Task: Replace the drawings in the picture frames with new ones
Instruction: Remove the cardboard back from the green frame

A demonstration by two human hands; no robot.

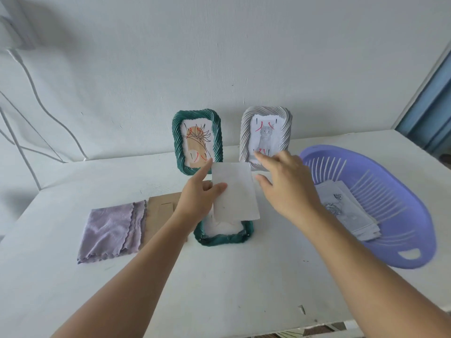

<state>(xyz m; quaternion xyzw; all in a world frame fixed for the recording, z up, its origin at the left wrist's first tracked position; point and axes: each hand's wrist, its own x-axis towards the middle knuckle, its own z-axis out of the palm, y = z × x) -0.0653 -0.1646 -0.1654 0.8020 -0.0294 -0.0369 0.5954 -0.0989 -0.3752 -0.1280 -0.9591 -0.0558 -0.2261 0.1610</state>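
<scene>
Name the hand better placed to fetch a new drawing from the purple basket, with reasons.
Right. The right hand is open and free beside the purple basket; the left hand pinches the white sheet.

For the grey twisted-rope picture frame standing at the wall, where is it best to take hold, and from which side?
Probably grip the grey twisted-rope picture frame by its thick right border, coming from the right: it stands upright, and the raised rim offers a hold clear of the drawing.
</scene>
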